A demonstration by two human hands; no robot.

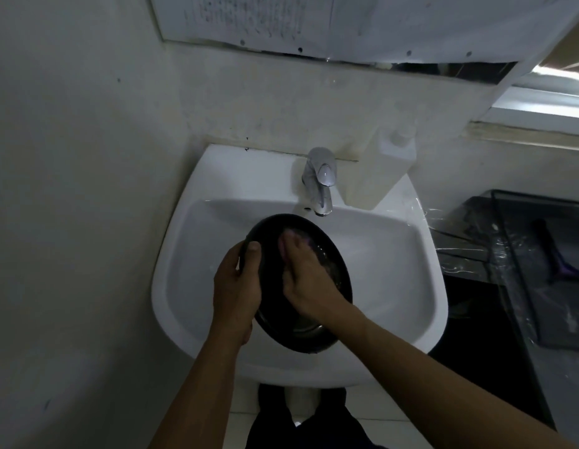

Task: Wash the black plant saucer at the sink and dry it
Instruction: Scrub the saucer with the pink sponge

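The white sink (184, 222) fills the corner, set against a stained wall. To its right a dark bench (476, 303) carries a black wire tray (508, 202) lined with crinkled plastic. Nothing I can pick out there looks like a drying cloth, though the tray's contents are too dim to read.

The black plant saucer (272, 306) is held over the basin, just below the tap (320, 179). It is tipped with its far edge high and its hollow side facing the person. I'd say that lets water and dirt run off into the bowl and not onto the floor. Whether the tap is running I cannot tell.

The left hand (238, 280) grips the saucer's left rim, thumb hooked over the inside and fingers behind. It braces the saucer against the push from the other side. The right hand (309, 280) lies inside the saucer, fingers stretched fairly flat and pressing a pink pad (289, 238) against the upper part of the bottom. This reads as mid-scrub, with the rinse and the drying not yet done.

A pale soap bottle (393, 153) stands on the sink's back ledge, right of the tap and within easy reach.
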